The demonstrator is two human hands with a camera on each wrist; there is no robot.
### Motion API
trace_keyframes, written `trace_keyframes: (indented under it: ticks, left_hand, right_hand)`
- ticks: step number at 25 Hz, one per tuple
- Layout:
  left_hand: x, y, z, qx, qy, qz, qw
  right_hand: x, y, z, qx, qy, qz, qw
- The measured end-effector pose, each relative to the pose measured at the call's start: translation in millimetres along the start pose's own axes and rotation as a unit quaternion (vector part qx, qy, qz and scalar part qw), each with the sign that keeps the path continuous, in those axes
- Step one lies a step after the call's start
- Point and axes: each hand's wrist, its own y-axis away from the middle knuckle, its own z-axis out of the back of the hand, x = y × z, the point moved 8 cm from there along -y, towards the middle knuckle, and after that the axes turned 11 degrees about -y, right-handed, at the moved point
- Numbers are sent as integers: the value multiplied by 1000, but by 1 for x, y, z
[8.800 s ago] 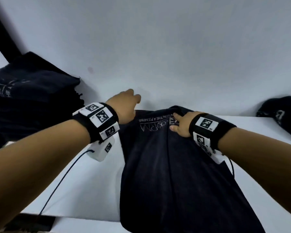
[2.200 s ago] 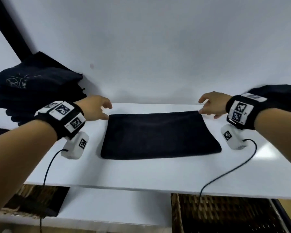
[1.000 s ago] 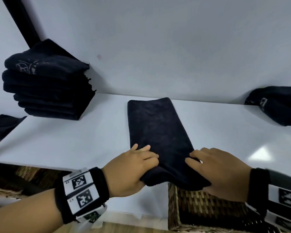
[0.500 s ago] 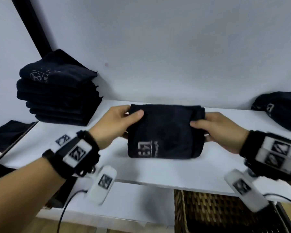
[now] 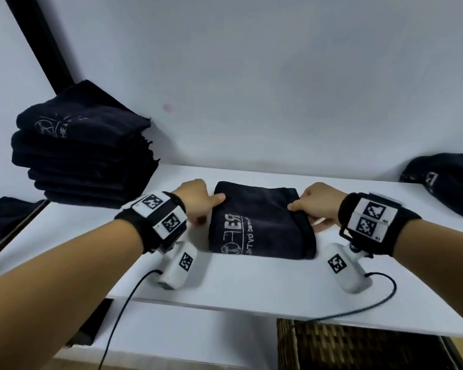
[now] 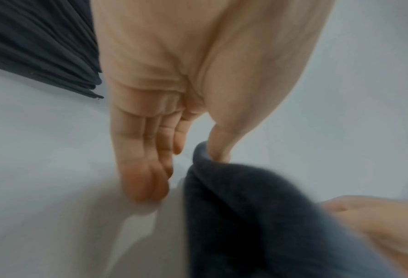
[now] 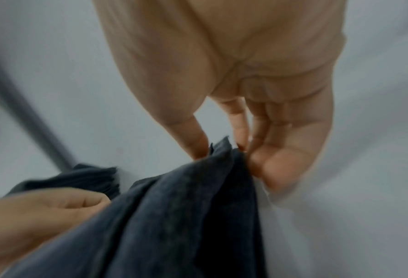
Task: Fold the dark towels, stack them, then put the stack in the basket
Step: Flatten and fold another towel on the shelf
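A folded dark towel (image 5: 259,225) with pale print lies on the white table (image 5: 251,284), between my hands. My left hand (image 5: 209,208) is at its left edge. The thumb rests on the towel's top corner. In the left wrist view the fingers (image 6: 145,169) point straight down to the table, with a small gap between them and the towel (image 6: 257,216). My right hand (image 5: 300,214) pinches the right edge. The right wrist view shows my right hand (image 7: 224,150) with thumb and fingers on either side of the towel's (image 7: 174,216) edge.
A tall stack of folded dark towels (image 5: 83,156) stands at the back left against the wall. A crumpled dark towel (image 5: 449,182) lies at the far right. A wicker basket (image 5: 358,345) sits below the table's front edge. Another dark cloth (image 5: 6,217) lies far left.
Half a second ago both hands held the folded towel up off the table. It now lies flat on the table and the left fingers have come off it.
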Motion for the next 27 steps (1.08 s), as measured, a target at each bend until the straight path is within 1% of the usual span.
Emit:
trace_keyframes:
  ticks: [1, 3, 4, 5, 6, 8, 10, 11, 13, 15, 17, 18, 20, 22, 23, 24, 25, 26, 27]
  left_hand:
    - [2, 5, -4, 21, 12, 6, 1000]
    - [3, 15, -11, 33, 37, 19, 999]
    - [3, 19, -16, 37, 71, 31, 996]
    - [0, 23, -20, 44, 129, 39, 990]
    - [-5, 25, -26, 50, 192, 48, 979]
    - [-8, 34, -32, 65, 306, 86, 946]
    - [-10, 44, -36, 102, 357, 115, 921]
    - [-9, 51, -33, 101, 366, 118, 917]
    - [-2, 61, -11, 54, 358, 112, 925]
    - [10, 69, 28, -7, 361, 103, 927]
    - [34, 76, 84, -69, 394, 95, 912]
    - [48, 79, 118, -107, 390, 94, 910]
    - [78, 80, 196, -196, 333, 93, 917]
    - [103, 76, 268, -270, 201, 100, 936]
    - [113, 70, 293, -290, 118, 113, 943]
    - [124, 60, 313, -307, 35, 126, 943]
    - [136, 50, 323, -315, -33, 145, 937]
    - [148, 42, 325, -310, -82, 173, 931]
    - [161, 33, 321, -301, -117, 198, 925]
  right_hand:
    - [-1, 4, 2, -7, 14, -2, 1000]
    - [-9, 15, -2, 0, 10, -18, 1000]
    - [-13, 19, -6, 2, 6, -17, 1000]
    - [-18, 21, -8, 2, 4, -14, 1000]
    - [-24, 22, -9, 2, -10, -17, 1000]
    - [-32, 25, -11, 18, -52, -33, 998]
    - [-31, 28, -14, 46, -59, -42, 996]
    - [-24, 29, -18, 62, -43, -33, 997]
    - [4, 34, -27, 85, -39, 7, 996]
    - [46, 35, -36, 119, -86, 46, 988]
    - [102, 32, -53, 172, -172, 91, 966]
    - [133, 31, -63, 196, -217, 119, 949]
    - [194, 26, -86, 221, -284, 170, 917]
    - [249, 26, -116, 224, -328, 207, 894]
    - [271, 24, -131, 222, -346, 216, 886]
    - [291, 20, -148, 222, -360, 219, 879]
    - [306, 13, -166, 225, -366, 213, 877]
    - [315, 6, -183, 233, -361, 202, 880]
    - [321, 0, -197, 235, -337, 190, 892]
